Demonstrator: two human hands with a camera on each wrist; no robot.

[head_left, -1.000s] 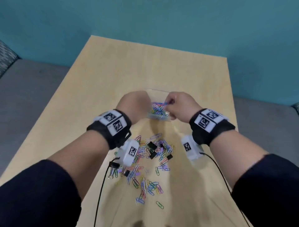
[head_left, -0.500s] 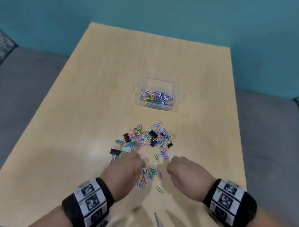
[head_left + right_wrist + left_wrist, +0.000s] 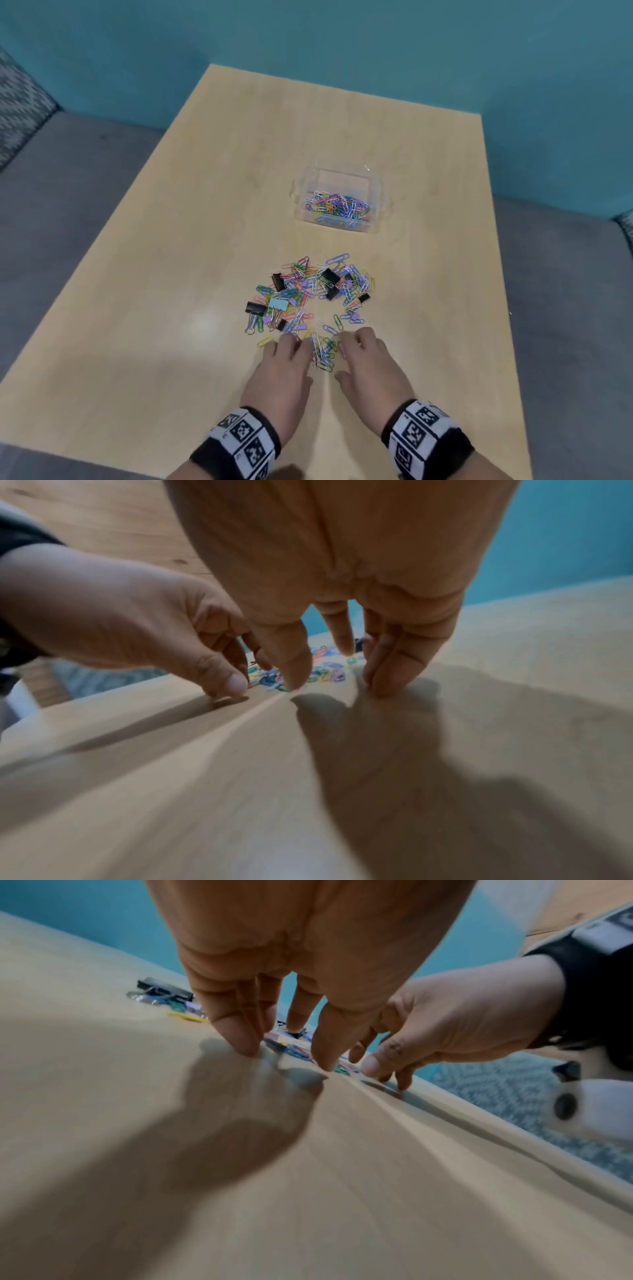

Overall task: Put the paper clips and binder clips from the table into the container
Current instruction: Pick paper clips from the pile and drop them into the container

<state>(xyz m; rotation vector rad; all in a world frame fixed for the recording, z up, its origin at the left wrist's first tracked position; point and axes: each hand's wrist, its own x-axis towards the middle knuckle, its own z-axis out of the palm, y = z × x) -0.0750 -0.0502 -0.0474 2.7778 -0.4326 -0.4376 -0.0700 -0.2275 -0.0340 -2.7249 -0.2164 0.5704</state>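
Observation:
A clear plastic container (image 3: 374,178) stands mid-table, with coloured paper clips in its bottom. Nearer me lies a loose pile of coloured paper clips (image 3: 317,291) mixed with black binder clips (image 3: 330,276) and one light-blue binder clip (image 3: 278,303). My left hand (image 3: 284,363) and right hand (image 3: 370,359) rest fingertips-down on the table at the pile's near edge, either side of a small cluster of clips (image 3: 322,351). The left wrist view shows the left fingers (image 3: 236,1037) straight and touching the wood; the right fingers (image 3: 394,669) do the same in the right wrist view. Neither hand holds anything.
The light wooden table (image 3: 171,308) ends at a teal wall behind. Grey seating (image 3: 68,178) runs along the left, and more grey seating (image 3: 565,308) lies to the right. Black bands with square markers wrap both wrists.
Both hands drew back from the container to the near edge of the pile and set their fingertips on the table around a small cluster of clips.

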